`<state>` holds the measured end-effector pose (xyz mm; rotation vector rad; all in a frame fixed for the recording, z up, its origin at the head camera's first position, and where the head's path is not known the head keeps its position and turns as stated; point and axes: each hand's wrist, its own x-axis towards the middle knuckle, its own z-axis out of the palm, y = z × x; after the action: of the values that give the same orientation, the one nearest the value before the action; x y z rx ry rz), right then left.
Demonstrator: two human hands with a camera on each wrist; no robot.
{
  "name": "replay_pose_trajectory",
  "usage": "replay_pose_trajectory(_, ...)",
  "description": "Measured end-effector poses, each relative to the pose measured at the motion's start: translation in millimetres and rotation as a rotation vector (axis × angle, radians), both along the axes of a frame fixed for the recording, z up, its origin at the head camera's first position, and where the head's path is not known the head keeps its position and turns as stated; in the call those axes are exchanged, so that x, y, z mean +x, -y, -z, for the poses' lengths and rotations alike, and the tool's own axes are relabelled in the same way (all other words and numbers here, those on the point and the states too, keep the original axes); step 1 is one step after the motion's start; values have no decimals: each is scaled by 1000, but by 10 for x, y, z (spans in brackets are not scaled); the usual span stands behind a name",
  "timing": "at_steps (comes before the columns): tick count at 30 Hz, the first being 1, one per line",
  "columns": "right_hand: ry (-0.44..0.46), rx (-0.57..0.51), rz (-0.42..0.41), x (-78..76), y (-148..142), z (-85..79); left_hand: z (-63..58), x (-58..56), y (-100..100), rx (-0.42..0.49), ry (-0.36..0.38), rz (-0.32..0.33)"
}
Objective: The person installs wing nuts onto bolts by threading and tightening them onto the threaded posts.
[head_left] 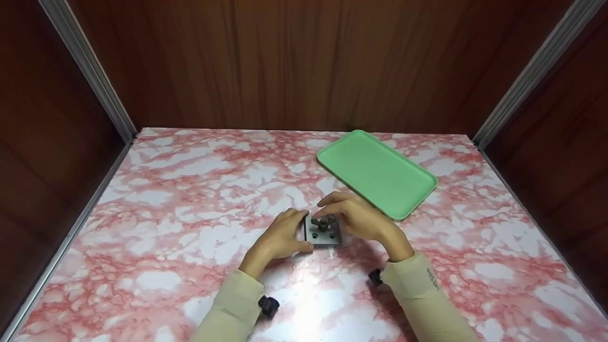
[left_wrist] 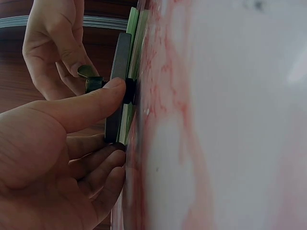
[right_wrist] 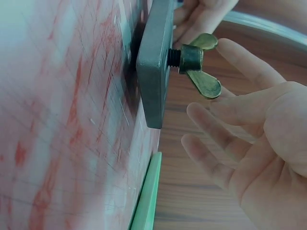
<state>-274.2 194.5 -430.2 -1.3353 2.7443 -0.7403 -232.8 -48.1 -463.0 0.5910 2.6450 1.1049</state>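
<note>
A grey rectangular metal block [head_left: 323,241] with small holes lies flat at the front middle of the table. From its top face rises a threaded stud carrying a brassy wing nut [right_wrist: 192,60]. My left hand [head_left: 282,235] grips the block, thumb on the near edge and fingers at the far edge. Over the block's right side is my right hand [head_left: 363,218]. Its extended index finger touches one wing of the nut, while the thumb lies close by the other wing. The remaining fingers of that hand are spread loosely in the right wrist view.
Behind and to the right of the block, a light green tray [head_left: 380,173] lies at an angle on the red and white marbled table [head_left: 190,213]. Dark wood panels [head_left: 304,61] with metal corner rails stand around the back and sides.
</note>
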Motion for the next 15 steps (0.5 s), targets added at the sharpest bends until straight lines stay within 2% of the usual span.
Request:
replay_pose_trajectory(5, 18, 8, 4, 8, -1, -13, -16, 1, -7, -4, 9, -5)
replay_pose_trajectory(15, -5, 21, -35, 15, 6, -22, -12, 8, -4, -7, 6, -3)
